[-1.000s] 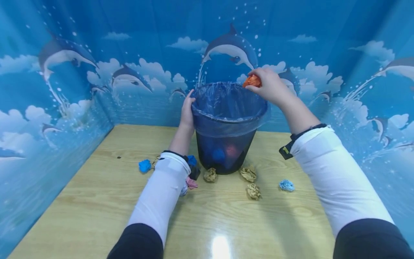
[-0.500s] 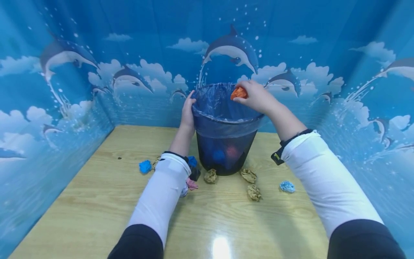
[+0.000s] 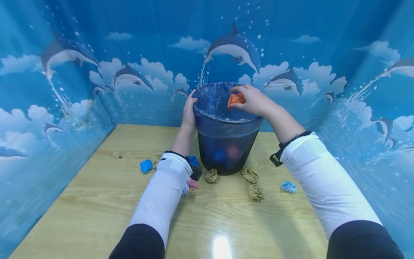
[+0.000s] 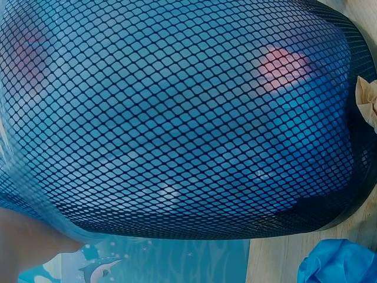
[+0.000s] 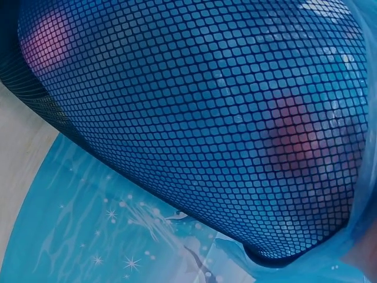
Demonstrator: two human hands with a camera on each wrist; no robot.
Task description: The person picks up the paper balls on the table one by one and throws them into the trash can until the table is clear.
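In the head view a black mesh trash bin (image 3: 226,144) stands upright on the table, lined with a translucent blue plastic bag (image 3: 210,99) folded over its rim. My left hand (image 3: 188,113) holds the bin's left side at the rim; some of its fingers are hidden. Just inside the bin's mouth, my right hand (image 3: 253,100) pinches a crumpled orange paper ball (image 3: 236,99) between thumb and fingers. Through the mesh, a blurred blue shape (image 4: 306,121) and a pinkish one (image 4: 284,68) show low in the bin. Both wrist views mostly face the mesh wall.
Crumpled paper balls lie on the wooden table (image 3: 97,216): brown ones (image 3: 211,176) at the bin's foot, light blue (image 3: 288,186) at right, bright blue (image 3: 146,166) at left. Black (image 3: 196,174) and pink (image 3: 193,183) balls sit beside the left forearm. Dolphin-print curtains (image 3: 145,46) enclose the table.
My right hand has brought the orange paper ball leftward and down from the bin's right rim into its mouth. My left hand stays at the left rim.
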